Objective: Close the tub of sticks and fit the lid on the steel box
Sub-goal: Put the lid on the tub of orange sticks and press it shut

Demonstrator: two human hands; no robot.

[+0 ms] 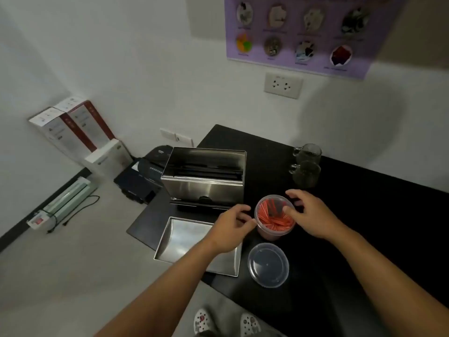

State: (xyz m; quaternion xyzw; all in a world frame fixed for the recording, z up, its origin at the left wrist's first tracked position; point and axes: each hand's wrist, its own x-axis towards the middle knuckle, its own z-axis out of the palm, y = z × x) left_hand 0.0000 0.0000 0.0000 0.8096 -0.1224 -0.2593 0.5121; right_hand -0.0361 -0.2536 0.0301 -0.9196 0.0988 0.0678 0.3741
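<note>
A clear round tub (274, 221) full of red sticks stands uncovered on the black counter (364, 215). Its clear round lid (268, 264) lies flat on the counter just in front of it. My left hand (230, 229) is at the tub's left side, fingertips touching or nearly touching the rim. My right hand (308, 215) hovers over the tub's right rim with fingers spread. The steel box (204, 183) stands lidless behind the tub, dark items inside. Its steel lid (184, 239) lies upside down at the counter's front left, partly under my left forearm.
Two glass mugs (306, 166) stand at the back right of the counter. A dark appliance (145, 176) sits on the floor left of the counter, with cardboard boxes (73, 132) against the wall. The counter's front edge runs just below the steel lid.
</note>
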